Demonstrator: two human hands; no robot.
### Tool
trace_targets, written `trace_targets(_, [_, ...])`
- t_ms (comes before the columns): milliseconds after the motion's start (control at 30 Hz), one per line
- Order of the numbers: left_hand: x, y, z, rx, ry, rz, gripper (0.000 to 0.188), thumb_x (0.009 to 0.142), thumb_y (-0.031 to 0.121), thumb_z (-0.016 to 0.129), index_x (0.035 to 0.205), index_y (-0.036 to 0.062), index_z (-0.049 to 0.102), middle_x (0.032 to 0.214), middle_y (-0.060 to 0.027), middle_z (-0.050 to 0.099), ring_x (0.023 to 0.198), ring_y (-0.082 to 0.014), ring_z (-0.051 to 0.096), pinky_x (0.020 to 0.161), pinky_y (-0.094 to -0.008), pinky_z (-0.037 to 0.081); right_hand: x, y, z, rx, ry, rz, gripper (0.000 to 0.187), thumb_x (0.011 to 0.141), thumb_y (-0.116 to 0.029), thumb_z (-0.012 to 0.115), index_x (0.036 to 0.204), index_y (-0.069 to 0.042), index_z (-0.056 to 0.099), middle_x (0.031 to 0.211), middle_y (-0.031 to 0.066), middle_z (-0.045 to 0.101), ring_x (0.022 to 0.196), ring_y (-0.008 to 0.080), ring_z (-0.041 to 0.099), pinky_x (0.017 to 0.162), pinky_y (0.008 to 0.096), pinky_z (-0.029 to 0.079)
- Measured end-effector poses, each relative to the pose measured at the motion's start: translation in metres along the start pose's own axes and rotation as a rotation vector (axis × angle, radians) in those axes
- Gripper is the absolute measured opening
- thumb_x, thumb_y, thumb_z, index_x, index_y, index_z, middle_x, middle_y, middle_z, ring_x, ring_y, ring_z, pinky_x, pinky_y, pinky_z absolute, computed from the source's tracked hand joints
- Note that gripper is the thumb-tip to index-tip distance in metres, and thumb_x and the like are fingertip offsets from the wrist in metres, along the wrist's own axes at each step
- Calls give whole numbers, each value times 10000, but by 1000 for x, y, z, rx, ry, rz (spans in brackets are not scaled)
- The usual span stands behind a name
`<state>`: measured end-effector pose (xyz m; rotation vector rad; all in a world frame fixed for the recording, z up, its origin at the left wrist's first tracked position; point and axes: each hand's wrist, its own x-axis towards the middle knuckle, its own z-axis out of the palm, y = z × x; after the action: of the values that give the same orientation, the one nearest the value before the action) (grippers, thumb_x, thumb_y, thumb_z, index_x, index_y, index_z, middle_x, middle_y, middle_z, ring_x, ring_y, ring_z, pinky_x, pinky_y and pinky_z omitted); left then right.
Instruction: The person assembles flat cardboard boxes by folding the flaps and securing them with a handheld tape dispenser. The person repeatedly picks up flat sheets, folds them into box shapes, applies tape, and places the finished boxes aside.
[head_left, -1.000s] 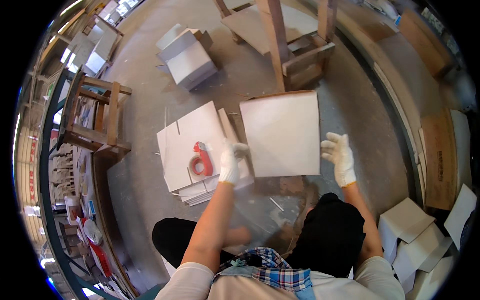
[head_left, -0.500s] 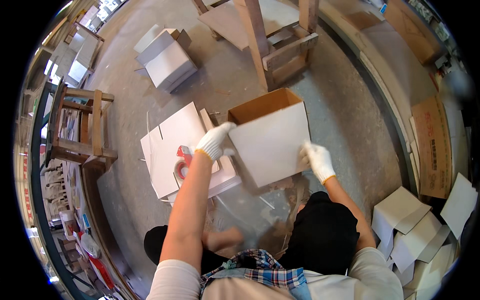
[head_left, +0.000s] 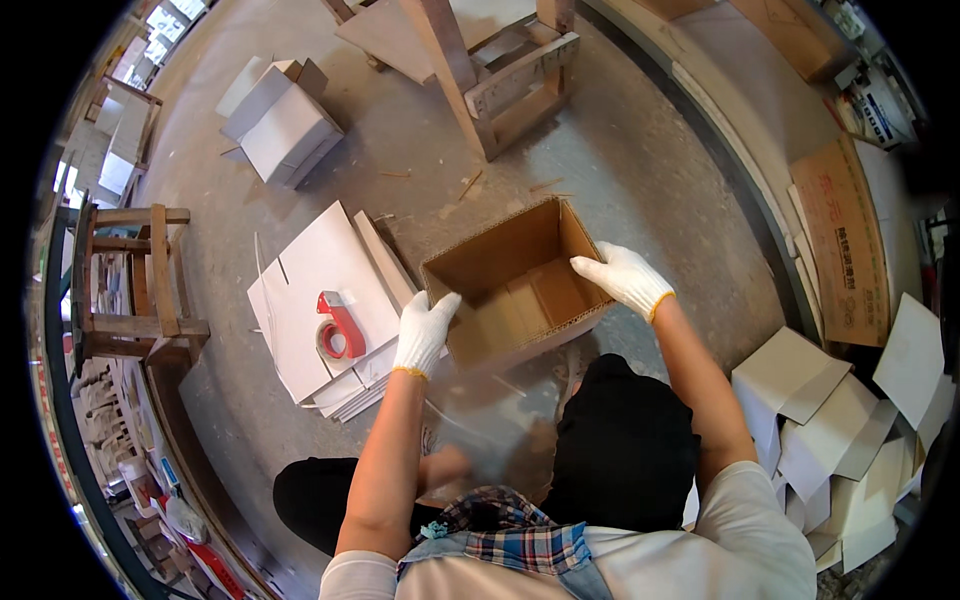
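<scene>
A cardboard box [head_left: 515,290] stands between my hands with its top uncovered, so its brown inside and bottom show. My left hand [head_left: 427,332], in a white knit glove, grips the box's left wall, thumb at the rim. On the opposite side my right hand [head_left: 622,276], gloved the same way, holds the right wall with the thumb over the edge; its other fingers are partly hidden. Left of the box lies a stack of flat white cardboard sheets [head_left: 310,290]. A red tape dispenser [head_left: 342,328] with a roll of tape rests on the stack.
Farther off on the floor sits a white carton [head_left: 290,130] with raised flaps. A wooden stand [head_left: 450,75] is at the back, a wooden stool [head_left: 150,270] at the left. At the right are a brown printed carton [head_left: 845,240] and a pile of white folded boxes [head_left: 810,420].
The box has tipped from showing its white side to showing its inside. My right hand has moved up to its right rim, and my left hand sits lower on its left wall.
</scene>
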<state>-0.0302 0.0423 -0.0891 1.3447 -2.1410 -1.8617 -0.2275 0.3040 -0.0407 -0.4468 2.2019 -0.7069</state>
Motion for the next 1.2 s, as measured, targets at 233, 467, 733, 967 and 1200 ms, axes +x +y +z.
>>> trace_targets(233, [-13,33,7,-293,-78,11,227,890,82,660,1083,-36,678,943,-64,696,808,-134,633,734,-293,524,-12,26,14,212,59,-14,775,923,-522,552,1361,116,510,1319,331,587,1266,413,563,1056,415,437])
trace_targets(467, [11,10,3,-307,-131,58,297,909,105,646,1184,-7,658,1009,-48,687,895,-142,621,818,-302,504,12,60,34,403,85,15,722,922,-457,594,1378,96,509,1367,290,579,1281,374,561,1054,398,434])
trace_targets(733, [35,-50,-31,-721,-197,-223,402,969,288,640,1286,42,604,1167,-89,676,1052,-226,649,900,-423,547,27,126,29,1482,-217,122,491,965,-344,677,1320,-19,583,1254,119,663,1174,235,636,984,369,527])
trace_targets(967, [88,-104,33,39,-22,-184,662,1024,574,472,1203,-36,656,1073,-119,699,968,-195,645,832,-330,514,102,188,120,911,225,-2,742,980,-588,558,1375,40,558,1339,126,634,1210,254,605,1061,377,436])
trace_targets(1200, [134,-201,22,329,53,-70,554,1050,451,434,1074,-42,685,1020,-235,715,938,-404,663,840,-456,497,95,154,136,853,361,270,675,1021,-533,512,1311,68,611,1241,131,684,1139,232,630,993,360,454])
